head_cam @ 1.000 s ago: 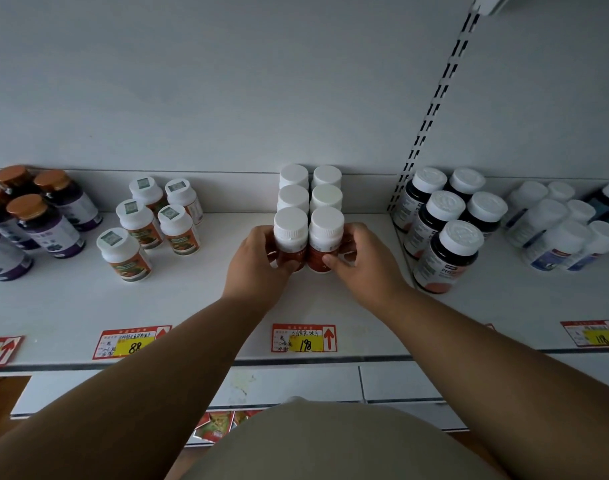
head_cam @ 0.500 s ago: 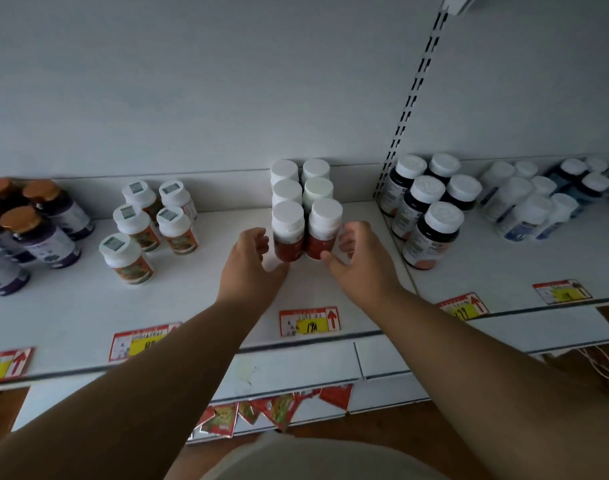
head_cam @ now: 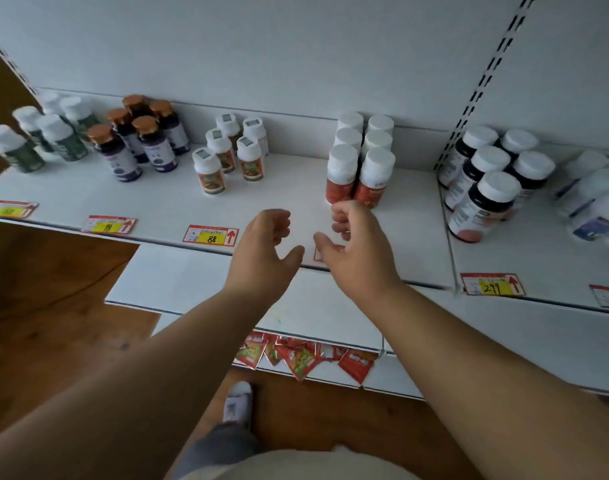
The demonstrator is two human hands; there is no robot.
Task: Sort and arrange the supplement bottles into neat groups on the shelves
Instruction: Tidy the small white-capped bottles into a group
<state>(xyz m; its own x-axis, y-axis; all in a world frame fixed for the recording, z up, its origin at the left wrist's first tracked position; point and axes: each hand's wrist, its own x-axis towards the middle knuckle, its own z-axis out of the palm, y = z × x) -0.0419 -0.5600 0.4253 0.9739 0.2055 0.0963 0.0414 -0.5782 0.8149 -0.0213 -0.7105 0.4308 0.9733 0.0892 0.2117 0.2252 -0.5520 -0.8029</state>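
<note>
- Both hands have let go of the red-label bottles (head_cam: 356, 168) and drawn back toward the front edge of the shelf (head_cam: 157, 202); half a second ago they still flanked the front pair.
- At centre frame the left hand (head_cam: 261, 252) hangs with fingers loosely spread and nothing in it, clear of every bottle.
- Just right of centre the right hand (head_cam: 356, 249) is likewise slack and empty, its curled fingers just in front of the red-label group; whether a fingertip touches the front right bottle cannot be told.
- That group stands upright in two files of three, caps touching, running back to the rear wall, probably so the front pair faces the shopper and the price tag half hidden under the right hand.
- Centre left, five sticker-capped bottles (head_cam: 232, 150) sit looser, one forward of the other four, above the tag reading 88 (head_cam: 211, 235); they look like the likely next group to square up.
- Upper left hold copper-capped dark bottles (head_cam: 140, 136) and, beyond them, green-label bottles (head_cam: 40, 133), each kind clustered apart.
- Right of the slotted upright (head_cam: 483, 81), dark bottles with white caps (head_cam: 490, 181) lean in the wide lens; pale ones further right are too blurred to read.
</note>
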